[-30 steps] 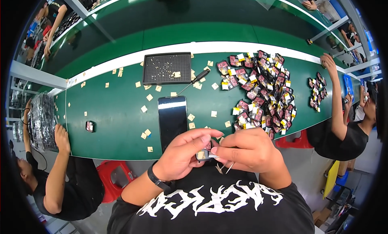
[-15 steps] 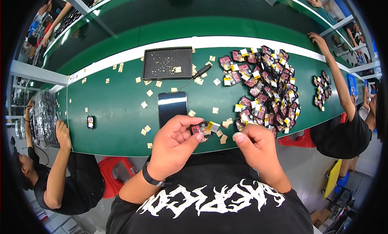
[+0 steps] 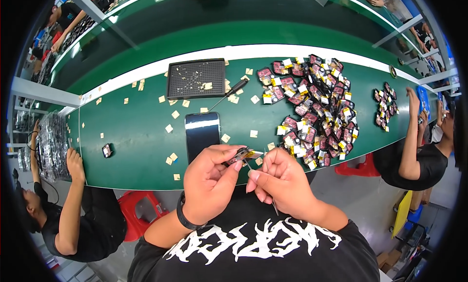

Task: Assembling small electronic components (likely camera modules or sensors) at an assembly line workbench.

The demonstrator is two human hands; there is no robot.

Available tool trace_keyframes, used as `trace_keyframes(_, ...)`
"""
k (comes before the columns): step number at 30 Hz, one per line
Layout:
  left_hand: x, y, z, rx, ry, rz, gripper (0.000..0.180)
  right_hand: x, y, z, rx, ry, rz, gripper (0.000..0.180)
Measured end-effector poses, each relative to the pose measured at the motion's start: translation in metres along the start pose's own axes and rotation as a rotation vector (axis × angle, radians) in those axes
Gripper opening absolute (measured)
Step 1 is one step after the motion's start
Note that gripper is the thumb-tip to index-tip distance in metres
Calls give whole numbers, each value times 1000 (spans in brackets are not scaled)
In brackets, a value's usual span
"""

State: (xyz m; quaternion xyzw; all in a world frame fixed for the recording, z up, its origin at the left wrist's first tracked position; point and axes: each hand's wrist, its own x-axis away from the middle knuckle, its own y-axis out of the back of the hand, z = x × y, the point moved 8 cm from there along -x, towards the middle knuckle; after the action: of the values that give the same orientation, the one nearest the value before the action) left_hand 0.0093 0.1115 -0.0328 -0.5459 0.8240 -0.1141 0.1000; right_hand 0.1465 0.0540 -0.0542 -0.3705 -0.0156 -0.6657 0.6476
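Between the thumb and fingers of my left hand (image 3: 209, 182) is a small electronic module (image 3: 239, 157) with a black housing and a silver battery pouch with yellow tape. It is held tilted, above the near edge of the table. My right hand (image 3: 282, 182) pinches a thin metal tool (image 3: 276, 208), whose exact kind I cannot make out. One slim end shows below the fingers, and the upper part points at the module's right side. My fingers hide its middle, and whether it touches the module is unclear.
A phone (image 3: 203, 135), a screwdriver (image 3: 233, 91) and a black tray (image 3: 196, 78) of small bits lie ahead. Many similar modules (image 3: 324, 106) are heaped at right, one module (image 3: 107, 150) at left. Paper squares are scattered about. People sit at both sides, near red stools (image 3: 141, 211).
My right hand has moved left to the module and now shows a thin metal tool. The module has tilted in my left hand. The right-hand co-worker's arm has drawn back from the table's far edge.
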Motion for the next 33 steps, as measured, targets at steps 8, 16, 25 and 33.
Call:
trace_keyframes(8, 7, 10, 18, 224, 181, -39, 23, 0, -2, -11, 6, 168, 9, 23)
trace_keyframes(16, 6, 8, 19, 301, 261, -63, 25, 12, 28, 6, 65, 372, -53, 28)
trace_keyframes(25, 8, 1, 13, 162, 195, 10, 30, 17, -23, 70, 1144, 1035, 26, 38)
trace_keyframes(33, 9, 4, 16, 60, 171, 8, 34, 23, -31, 61, 1180, 1124, 55, 28)
